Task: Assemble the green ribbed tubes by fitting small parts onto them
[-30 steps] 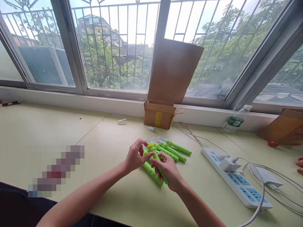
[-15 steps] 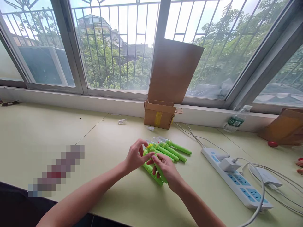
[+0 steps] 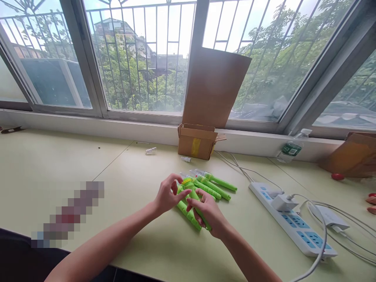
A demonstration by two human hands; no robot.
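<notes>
Both hands are on one green plastic handle (image 3: 192, 193) with a yellow ring at its top, tilted over the table. My left hand (image 3: 169, 194) curls around its upper end, with the index fingertip by the yellow ring and the thumb against the side. My right hand (image 3: 210, 213) wraps the lower part between thumb and fingers. Beneath and beyond lie several similar green handles (image 3: 221, 182) with clear plastic tips. One of them (image 3: 189, 215) lies just under my hands, partly hidden.
A small clear plastic piece (image 3: 185, 159) lies before a cardboard box (image 3: 195, 145); a ridged clear piece (image 3: 150, 150) is further left. On the right are a white power strip (image 3: 286, 223) with cables, a plastic bottle (image 3: 290, 149) and a red round object (image 3: 337, 176).
The right hand's grip has shifted along the handle, its thumb now lower, and more of the green upper part shows. The left hand stays nearly in place.
</notes>
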